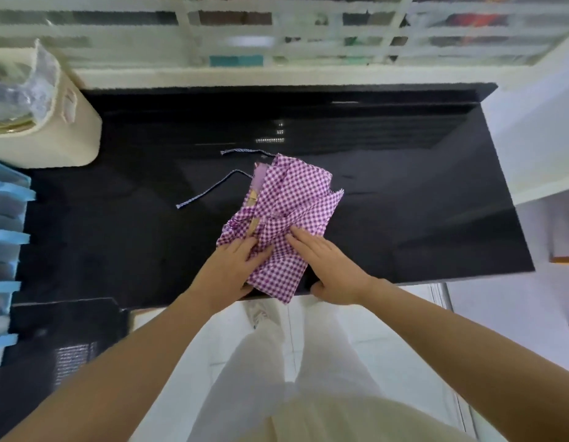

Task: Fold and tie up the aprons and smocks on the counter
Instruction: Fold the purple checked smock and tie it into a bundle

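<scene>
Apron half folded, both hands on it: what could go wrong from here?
The gingham apron overhangs the counter front edge between the left hand and right hand; it may slide off once released. Its two striped ties trail loose to the left and could tangle before tying. The folds look bunched and might spring open.

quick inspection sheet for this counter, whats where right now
surface: glossy black counter
job's things: purple checked apron part-folded at the front edge, one corner overhanging; two striped ties trail loose to its left
clutter: cream bin with plastic liner, back left; blue trays at left edge
hands: left hand and right hand rest on the apron's near end, fingers straight
cables: nothing seen
surroundings: white window grille behind; white tiled floor below
</scene>
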Tool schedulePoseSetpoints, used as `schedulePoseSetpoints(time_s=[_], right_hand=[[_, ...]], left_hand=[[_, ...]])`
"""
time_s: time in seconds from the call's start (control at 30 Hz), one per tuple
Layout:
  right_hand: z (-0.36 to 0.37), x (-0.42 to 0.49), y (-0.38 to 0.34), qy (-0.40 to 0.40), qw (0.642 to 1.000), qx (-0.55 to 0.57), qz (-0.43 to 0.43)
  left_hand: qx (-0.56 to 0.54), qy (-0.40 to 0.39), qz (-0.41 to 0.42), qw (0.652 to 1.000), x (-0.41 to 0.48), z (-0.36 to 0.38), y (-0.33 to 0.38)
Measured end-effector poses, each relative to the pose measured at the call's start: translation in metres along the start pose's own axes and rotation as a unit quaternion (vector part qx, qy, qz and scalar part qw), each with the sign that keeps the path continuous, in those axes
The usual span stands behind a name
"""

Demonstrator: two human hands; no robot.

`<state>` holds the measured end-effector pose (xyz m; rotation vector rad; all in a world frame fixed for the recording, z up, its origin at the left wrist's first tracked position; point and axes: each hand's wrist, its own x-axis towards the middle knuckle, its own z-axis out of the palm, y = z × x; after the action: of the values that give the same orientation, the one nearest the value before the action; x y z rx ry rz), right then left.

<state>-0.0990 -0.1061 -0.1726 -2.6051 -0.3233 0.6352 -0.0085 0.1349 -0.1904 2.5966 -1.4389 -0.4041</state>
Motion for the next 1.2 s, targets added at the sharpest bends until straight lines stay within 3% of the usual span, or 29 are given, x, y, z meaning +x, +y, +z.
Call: schedulePoseSetpoints(time_s=[0.13,0.3,0.4,0.5,0.6,0.67,0.77,0.87,0.93,1.03,1.1,1.13,1.2], right_hand=[[0.003,0.009,0.006,-0.007,0.998,-0.048,-0.035],[0.021,0.000,-0.001,0.200,0.978,0.036,-0.043],[0.030,0.003,-0.006,0.229,0.969,0.078,-0.043],[0.024,0.008,-0.002,0.175,0.976,0.109,-0.068],[0.012,0.008,0.002,0.113,0.981,0.140,-0.075],[0.004,0.005,0.002,0.088,0.982,0.147,-0.081],[-0.003,0.006,0.002,0.049,0.987,0.114,-0.098],[-0.005,0.009,-0.002,0.009,0.990,0.083,-0.113],[-0.010,0.011,-0.006,-0.024,0.991,0.103,-0.083],[-0.019,0.015,-0.008,-0.079,0.979,0.175,-0.059],[-0.024,0.016,-0.005,-0.099,0.970,0.219,-0.035],[-0.027,0.016,-0.003,-0.096,0.963,0.250,-0.002],[-0.033,0.018,0.000,-0.077,0.943,0.315,0.073]], left_hand=[[0.007,0.047,0.014,0.999,-0.002,-0.006,0.007],[-0.083,0.136,0.020,0.987,-0.010,-0.010,0.018],[-0.087,0.147,0.049,0.984,-0.008,-0.014,0.025],[-0.034,0.039,0.122,0.991,-0.005,-0.017,0.025],[0.012,-0.104,0.110,0.988,-0.007,-0.024,0.014],[0.019,-0.156,0.092,0.983,-0.012,-0.029,0.006],[0.029,-0.114,0.099,0.988,-0.015,-0.034,0.002],[-0.066,-0.059,0.107,0.990,0.000,-0.049,0.016],[-0.161,-0.100,0.099,0.977,0.018,-0.060,0.034],[-0.198,-0.137,0.028,0.970,0.024,-0.059,0.036],[-0.267,-0.155,-0.052,0.950,0.015,-0.050,0.021],[-0.335,-0.165,-0.101,0.922,0.008,-0.046,0.015],[-0.513,-0.162,-0.244,0.807,-0.003,-0.047,0.015]])
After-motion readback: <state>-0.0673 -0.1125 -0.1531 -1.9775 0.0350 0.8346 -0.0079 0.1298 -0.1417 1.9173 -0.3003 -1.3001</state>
